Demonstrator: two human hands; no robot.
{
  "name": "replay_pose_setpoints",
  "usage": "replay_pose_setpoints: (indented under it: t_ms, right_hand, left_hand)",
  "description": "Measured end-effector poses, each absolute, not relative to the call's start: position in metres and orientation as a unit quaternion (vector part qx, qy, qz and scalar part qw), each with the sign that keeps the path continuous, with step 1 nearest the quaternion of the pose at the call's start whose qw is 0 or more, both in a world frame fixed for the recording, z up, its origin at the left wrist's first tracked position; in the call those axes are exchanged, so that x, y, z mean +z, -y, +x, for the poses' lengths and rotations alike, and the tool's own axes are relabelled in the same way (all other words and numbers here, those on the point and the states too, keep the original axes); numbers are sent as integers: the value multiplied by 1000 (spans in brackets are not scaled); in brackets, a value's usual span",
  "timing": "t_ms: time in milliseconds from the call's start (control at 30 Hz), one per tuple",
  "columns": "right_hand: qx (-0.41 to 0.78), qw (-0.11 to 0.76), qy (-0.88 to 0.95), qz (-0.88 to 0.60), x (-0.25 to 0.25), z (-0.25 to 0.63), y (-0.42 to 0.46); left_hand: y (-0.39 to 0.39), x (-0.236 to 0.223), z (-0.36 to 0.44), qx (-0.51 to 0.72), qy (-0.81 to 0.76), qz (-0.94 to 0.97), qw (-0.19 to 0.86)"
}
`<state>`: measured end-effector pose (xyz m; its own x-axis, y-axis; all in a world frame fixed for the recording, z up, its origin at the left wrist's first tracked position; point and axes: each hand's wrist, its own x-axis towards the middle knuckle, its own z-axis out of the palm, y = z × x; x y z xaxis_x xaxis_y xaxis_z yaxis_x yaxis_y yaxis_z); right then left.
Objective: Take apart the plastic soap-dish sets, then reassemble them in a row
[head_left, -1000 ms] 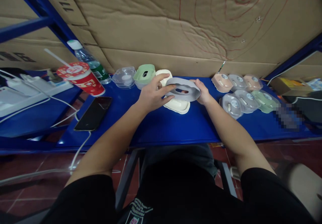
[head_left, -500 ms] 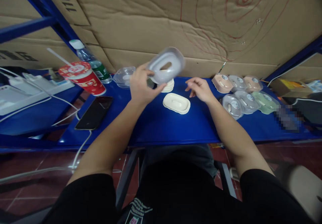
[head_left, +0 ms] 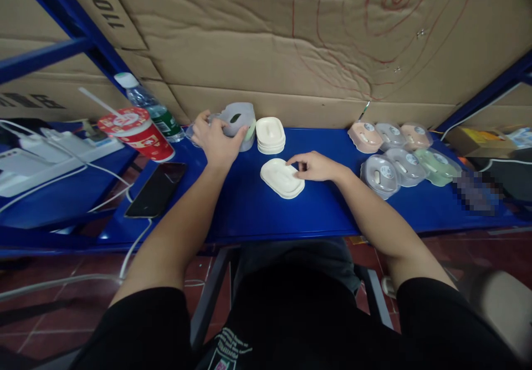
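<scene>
Over on the person's left, the phone point(head_left: 155, 190) lies on the table point(head_left: 324, 209) before the cup point(head_left: 143, 138), with the bottle point(head_left: 155, 111) just behind. Mid-table, one tray point(head_left: 277, 179) sits before the tray stack point(head_left: 271, 136), the nested covers point(head_left: 243, 116) beside that stack's left; the boxes point(head_left: 406, 164) stand at right in two rows.

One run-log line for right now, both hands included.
left hand: over gray cover, grip unclear | right hand: at cream tray, right edge | behind tray: cream stack | surface: blue table
</scene>
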<state>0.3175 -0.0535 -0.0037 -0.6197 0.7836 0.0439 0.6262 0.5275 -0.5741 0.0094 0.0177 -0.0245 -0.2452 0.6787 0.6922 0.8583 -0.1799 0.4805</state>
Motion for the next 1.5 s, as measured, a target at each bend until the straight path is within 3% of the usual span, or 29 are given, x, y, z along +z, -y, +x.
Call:
replay_pose_setpoints:
  t_ms: [233,433,733,833,1000,1267,1500]
  right_hand:
    - [353,103,861,-353,3,301,70]
    - [346,88,871,-338,2,297,73]
    - [435,221,814,-316,10,308,68]
    - [396,301,794,-349,6,311,62]
    - [200,390,794,-421,-14,311,42]
    - [82,404,804,-428,-39,300,7]
    - [84,323,820,-465,-41,298,15]
  left_hand:
    - [-17,-24,9,-447,610,-649,86]
    - [-16,-24,10,-441,589,-674,63]
    - [-12,-18,6,-420,573,-703,23]
    - [-11,-17,7,-420,566,-709,26]
    - [-10,-17,9,-415,565,-712,44]
    - [-4,-13,14,-399,582,-708,38]
    - [-6,-17,17,-399,584,-707,22]
